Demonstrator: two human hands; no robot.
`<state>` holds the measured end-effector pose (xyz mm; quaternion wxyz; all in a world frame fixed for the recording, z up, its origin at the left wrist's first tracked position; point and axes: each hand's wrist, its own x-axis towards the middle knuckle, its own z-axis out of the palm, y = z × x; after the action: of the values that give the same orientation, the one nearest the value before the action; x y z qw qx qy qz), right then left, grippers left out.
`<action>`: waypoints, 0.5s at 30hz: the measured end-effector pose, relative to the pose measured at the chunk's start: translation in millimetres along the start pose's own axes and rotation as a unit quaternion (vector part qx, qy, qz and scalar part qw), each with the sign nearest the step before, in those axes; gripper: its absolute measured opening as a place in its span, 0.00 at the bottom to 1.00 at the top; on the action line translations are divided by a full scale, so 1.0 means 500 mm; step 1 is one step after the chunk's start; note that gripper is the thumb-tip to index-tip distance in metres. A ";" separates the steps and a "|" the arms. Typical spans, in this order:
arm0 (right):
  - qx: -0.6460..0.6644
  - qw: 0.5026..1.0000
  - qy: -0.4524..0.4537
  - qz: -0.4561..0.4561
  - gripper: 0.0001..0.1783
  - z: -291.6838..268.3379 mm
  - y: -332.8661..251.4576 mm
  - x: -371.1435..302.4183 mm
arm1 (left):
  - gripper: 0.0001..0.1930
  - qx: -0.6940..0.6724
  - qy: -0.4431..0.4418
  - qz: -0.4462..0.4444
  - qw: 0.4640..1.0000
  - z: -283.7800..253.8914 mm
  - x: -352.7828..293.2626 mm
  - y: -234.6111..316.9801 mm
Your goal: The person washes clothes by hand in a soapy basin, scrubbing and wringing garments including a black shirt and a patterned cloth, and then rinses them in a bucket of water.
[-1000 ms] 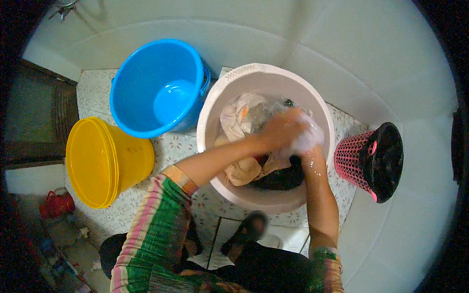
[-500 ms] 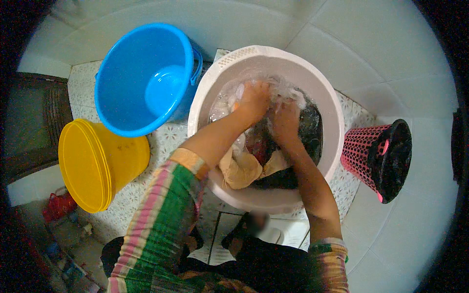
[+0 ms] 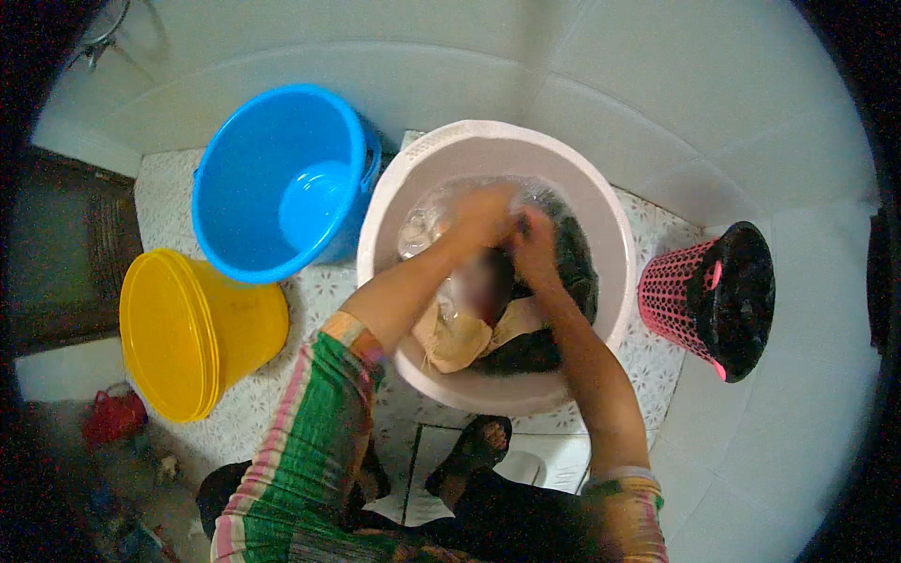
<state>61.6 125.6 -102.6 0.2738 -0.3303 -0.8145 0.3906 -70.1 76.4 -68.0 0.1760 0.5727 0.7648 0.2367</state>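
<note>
A large pale pink tub [image 3: 615,230] holds soapy water and wet laundry. My left hand [image 3: 483,218], blurred by motion, is closed in the tub and meets my right hand [image 3: 535,242] at the middle. Between them is a wet dark cloth [image 3: 518,225], with my right fingers curled round it. A tan cloth [image 3: 457,343] lies along the tub's near side. More black cloth [image 3: 530,354] spreads beside it and up the right side. Whitish, sudsy fabric [image 3: 419,235] shows at the left. The fingertips are partly hidden.
Left of the tub stand a blue bucket [image 3: 249,169] and a yellow bucket [image 3: 246,310]. A pink perforated basket with a black liner [image 3: 678,291] stands at the right. Tiled walls [image 3: 648,84] rise behind. My feet in dark sandals [image 3: 469,452] are close to the near rim.
My hands have drawn together, lifting slightly from the suds with dark cloth between them. The whole view has shifted, so the tub sits lower and slightly left in it.
</note>
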 end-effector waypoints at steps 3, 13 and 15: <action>0.382 0.883 -0.005 0.273 0.16 -0.084 -0.048 -0.044 | 0.19 -0.211 0.041 0.086 0.973 -0.058 -0.028 0.114; 0.564 0.752 -0.070 0.333 0.20 -0.157 -0.132 -0.013 | 0.14 -0.047 -0.024 0.156 0.986 -0.041 -0.079 0.083; 0.461 0.810 -0.100 0.348 0.21 -0.198 -0.149 -0.004 | 0.14 0.111 0.001 -0.025 0.993 -0.064 -0.036 -0.019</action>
<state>108.3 133.8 11.9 0.1569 -0.3862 -0.3921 0.8201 -90.0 51.8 -46.8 0.1158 0.5689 0.8009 0.1464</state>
